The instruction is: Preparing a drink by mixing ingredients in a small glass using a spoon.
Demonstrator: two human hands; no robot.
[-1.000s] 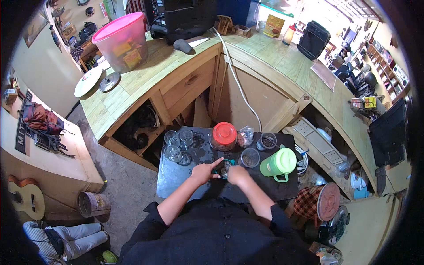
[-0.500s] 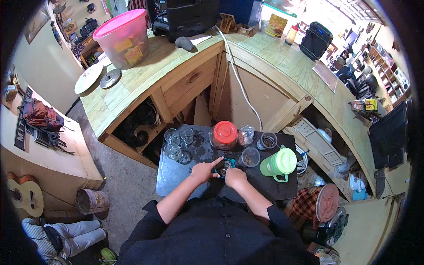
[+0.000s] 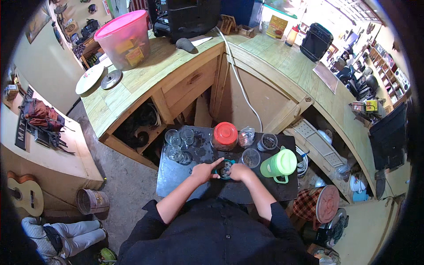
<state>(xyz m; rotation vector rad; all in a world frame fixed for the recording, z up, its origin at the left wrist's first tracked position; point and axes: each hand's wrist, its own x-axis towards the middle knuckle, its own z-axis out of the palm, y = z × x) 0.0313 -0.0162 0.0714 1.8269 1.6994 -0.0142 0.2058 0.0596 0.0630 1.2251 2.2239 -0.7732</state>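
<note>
A small teal-rimmed bowl (image 3: 226, 169) stands at the near middle of a dark low table (image 3: 176, 187). My left hand (image 3: 204, 172) steadies its left side, index finger along the rim and thumb lower down. At the bowl's right edge my right hand (image 3: 240, 172) is closed; whatever its fingers hold is hidden. Just beyond sit a jar with a red lid (image 3: 225, 134), a clear bag (image 3: 246, 137) and two clear cups with dark contents, the nearer cup (image 3: 251, 158) and the farther cup (image 3: 267, 142). A light green pitcher (image 3: 279, 165) stands to the right.
Several upturned drinking glasses (image 3: 173, 138) stand at the table's far left. A wooden counter (image 3: 145, 86) wraps around the far side, bearing a pink-lidded tub (image 3: 123, 42) and a black speaker (image 3: 187, 17). A white cable (image 3: 243, 84) hangs down. Right of the table is a plaid-sided container (image 3: 308, 203).
My right hand has shifted slightly right and turned at the bowl's edge, showing more of the bowl's inside. My left hand stays in place.
</note>
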